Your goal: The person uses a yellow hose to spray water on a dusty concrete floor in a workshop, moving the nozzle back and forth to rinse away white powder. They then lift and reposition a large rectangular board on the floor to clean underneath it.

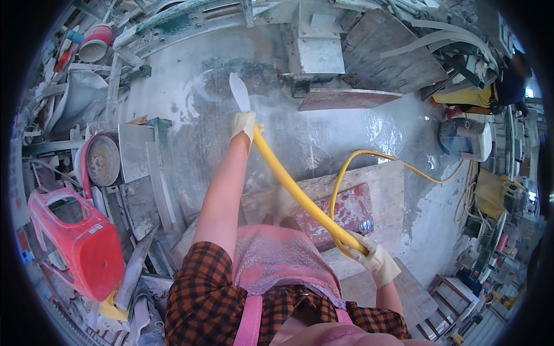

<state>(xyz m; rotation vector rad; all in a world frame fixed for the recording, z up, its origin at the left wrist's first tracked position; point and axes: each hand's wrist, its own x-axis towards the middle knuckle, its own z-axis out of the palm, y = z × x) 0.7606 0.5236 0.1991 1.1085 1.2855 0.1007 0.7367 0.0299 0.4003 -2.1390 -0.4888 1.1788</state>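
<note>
My left hand [243,124], in a pale glove, is stretched out forward and grips the front end of a yellow hose [291,187]. A white jet of water [239,92] shoots from the hose end onto the wet grey floor [190,104]. My right hand [374,257], also gloved, holds the same hose lower down near my waist. Behind that hand the hose loops back over a reddish stone slab [349,210] lying on a pale board and runs off to the right.
A red plastic stool [78,239] lies on its side at the left beside stacked stone offcuts and a round disc [104,160]. A grey machine base [320,49] stands ahead. A motor unit [466,137] and another person in yellow [490,92] are at the right.
</note>
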